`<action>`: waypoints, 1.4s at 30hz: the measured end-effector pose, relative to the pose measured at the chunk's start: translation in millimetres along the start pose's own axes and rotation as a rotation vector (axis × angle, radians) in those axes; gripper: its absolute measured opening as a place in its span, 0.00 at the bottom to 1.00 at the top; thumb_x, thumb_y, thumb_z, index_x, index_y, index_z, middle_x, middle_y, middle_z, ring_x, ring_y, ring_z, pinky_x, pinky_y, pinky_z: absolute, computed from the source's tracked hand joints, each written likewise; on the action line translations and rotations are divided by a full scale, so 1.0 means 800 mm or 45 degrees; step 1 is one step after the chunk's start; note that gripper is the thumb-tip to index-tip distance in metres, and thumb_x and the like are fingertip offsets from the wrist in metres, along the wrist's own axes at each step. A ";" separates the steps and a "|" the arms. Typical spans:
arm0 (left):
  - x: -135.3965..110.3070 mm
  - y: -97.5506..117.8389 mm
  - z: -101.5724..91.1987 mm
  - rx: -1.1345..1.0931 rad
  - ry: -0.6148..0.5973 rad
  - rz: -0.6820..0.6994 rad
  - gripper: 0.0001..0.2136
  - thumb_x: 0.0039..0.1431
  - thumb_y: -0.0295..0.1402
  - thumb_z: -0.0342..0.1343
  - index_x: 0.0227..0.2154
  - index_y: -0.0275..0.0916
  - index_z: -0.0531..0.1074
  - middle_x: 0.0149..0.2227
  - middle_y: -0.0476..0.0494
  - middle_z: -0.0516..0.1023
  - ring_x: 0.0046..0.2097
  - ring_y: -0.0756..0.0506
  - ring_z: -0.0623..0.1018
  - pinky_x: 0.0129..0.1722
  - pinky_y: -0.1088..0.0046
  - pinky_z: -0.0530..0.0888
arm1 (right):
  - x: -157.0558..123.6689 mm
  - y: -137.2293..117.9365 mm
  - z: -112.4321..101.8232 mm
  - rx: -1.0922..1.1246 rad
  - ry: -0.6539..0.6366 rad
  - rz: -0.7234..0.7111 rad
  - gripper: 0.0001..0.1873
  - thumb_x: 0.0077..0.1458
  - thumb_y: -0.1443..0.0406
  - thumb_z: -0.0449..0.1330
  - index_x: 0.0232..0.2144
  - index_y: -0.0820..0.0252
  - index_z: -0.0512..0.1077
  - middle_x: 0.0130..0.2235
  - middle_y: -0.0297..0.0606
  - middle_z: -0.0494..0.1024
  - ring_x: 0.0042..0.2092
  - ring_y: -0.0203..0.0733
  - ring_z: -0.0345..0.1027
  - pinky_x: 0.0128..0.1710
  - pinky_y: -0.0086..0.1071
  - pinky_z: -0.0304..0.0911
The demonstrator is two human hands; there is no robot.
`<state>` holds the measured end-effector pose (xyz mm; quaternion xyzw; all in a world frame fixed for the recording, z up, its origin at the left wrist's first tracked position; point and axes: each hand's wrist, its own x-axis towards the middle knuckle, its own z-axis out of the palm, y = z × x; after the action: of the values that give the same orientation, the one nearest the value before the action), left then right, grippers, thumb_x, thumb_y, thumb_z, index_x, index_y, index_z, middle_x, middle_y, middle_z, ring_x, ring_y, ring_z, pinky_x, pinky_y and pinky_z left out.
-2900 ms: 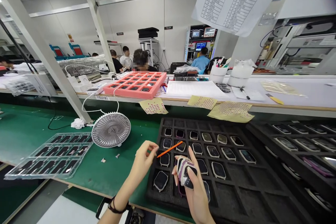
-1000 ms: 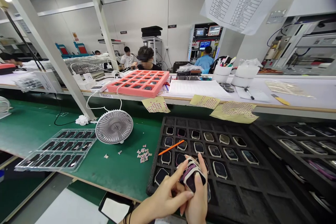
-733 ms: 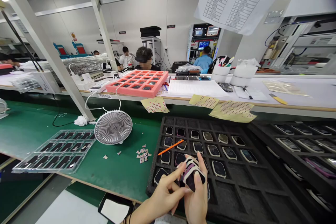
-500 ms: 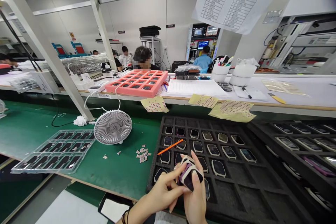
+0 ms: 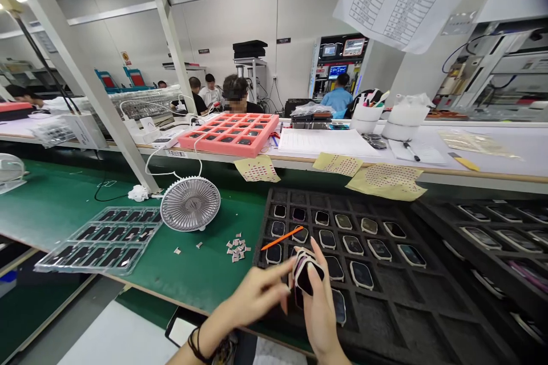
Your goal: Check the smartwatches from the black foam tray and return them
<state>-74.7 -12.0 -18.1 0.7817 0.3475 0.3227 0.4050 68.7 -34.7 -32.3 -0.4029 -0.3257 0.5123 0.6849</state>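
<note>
The stack of pale-framed, dark-faced, rounded-square watch cases (image 5: 310, 279), clasped in the bare right hand (image 5: 320, 316) above the gridded black foam tray (image 5: 379, 311), could slide apart and drop should the left hand (image 5: 256, 295) alongside, its grip impossible to tell, push unevenly.

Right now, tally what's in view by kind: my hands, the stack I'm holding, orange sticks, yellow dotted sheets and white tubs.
Hands, left hand and right hand: 2
Held stack, number of pieces unclear: 1
Orange stick: 1
Yellow dotted sheets: 3
White tubs: 2
Total: 9
</note>
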 end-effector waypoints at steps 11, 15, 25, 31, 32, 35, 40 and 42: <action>-0.020 -0.143 -0.086 0.877 0.766 -0.803 0.09 0.56 0.35 0.51 0.35 0.37 0.72 0.41 0.40 0.72 0.38 0.43 0.75 0.33 0.72 0.70 | 0.000 -0.011 -0.001 0.150 -0.091 0.147 0.29 0.57 0.53 0.54 0.59 0.48 0.55 0.34 0.34 0.74 0.25 0.38 0.62 0.32 0.37 0.61; -0.021 -0.147 -0.081 0.853 0.733 -0.827 0.06 0.56 0.32 0.51 0.30 0.38 0.72 0.35 0.43 0.75 0.37 0.44 0.76 0.32 0.74 0.69 | -0.002 -0.012 0.003 0.210 -0.094 0.124 0.29 0.57 0.53 0.54 0.59 0.49 0.55 0.35 0.35 0.74 0.25 0.37 0.61 0.32 0.37 0.61; -0.023 -0.136 -0.093 0.621 0.824 -0.754 0.09 0.52 0.35 0.52 0.26 0.38 0.75 0.31 0.42 0.80 0.36 0.41 0.78 0.33 0.71 0.69 | -0.006 -0.015 0.007 0.247 -0.109 0.106 0.27 0.58 0.54 0.53 0.58 0.49 0.56 0.36 0.36 0.74 0.26 0.37 0.61 0.29 0.35 0.61; -0.018 -0.108 -0.089 0.317 0.814 -0.617 0.15 0.49 0.44 0.54 0.26 0.35 0.76 0.28 0.41 0.81 0.31 0.42 0.78 0.26 0.73 0.71 | -0.004 -0.013 0.009 0.266 -0.105 0.113 0.27 0.58 0.54 0.53 0.58 0.50 0.57 0.34 0.36 0.73 0.27 0.38 0.61 0.28 0.35 0.61; -0.017 -0.103 -0.087 0.270 0.803 -0.598 0.16 0.49 0.44 0.55 0.26 0.35 0.76 0.27 0.42 0.81 0.30 0.42 0.78 0.25 0.73 0.71 | -0.005 -0.014 0.010 0.254 -0.099 0.116 0.27 0.58 0.54 0.53 0.58 0.50 0.57 0.34 0.36 0.74 0.26 0.38 0.61 0.28 0.35 0.61; -0.016 -0.098 -0.083 0.338 0.710 -0.623 0.12 0.50 0.41 0.54 0.26 0.36 0.75 0.28 0.43 0.80 0.32 0.43 0.78 0.30 0.73 0.71 | -0.007 -0.017 0.011 0.219 -0.081 0.132 0.27 0.57 0.54 0.54 0.58 0.51 0.58 0.34 0.36 0.74 0.26 0.37 0.60 0.29 0.35 0.61; -0.031 -0.107 -0.081 0.635 0.558 -0.804 0.07 0.48 0.35 0.55 0.22 0.39 0.74 0.27 0.45 0.77 0.32 0.44 0.76 0.29 0.74 0.66 | -0.007 -0.018 0.009 0.199 -0.062 0.137 0.27 0.57 0.53 0.54 0.58 0.49 0.58 0.32 0.35 0.73 0.25 0.38 0.60 0.29 0.36 0.61; -0.037 -0.107 -0.082 0.659 0.543 -0.834 0.05 0.47 0.33 0.56 0.22 0.39 0.75 0.27 0.45 0.76 0.31 0.43 0.74 0.28 0.74 0.65 | -0.006 -0.018 0.008 0.193 -0.061 0.135 0.27 0.57 0.53 0.54 0.57 0.49 0.59 0.32 0.35 0.73 0.25 0.38 0.60 0.30 0.37 0.61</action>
<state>-166.5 27.6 -67.8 0.6226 0.7203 0.2341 0.1968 68.1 -40.1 -16.8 -0.3542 -0.2805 0.5806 0.6774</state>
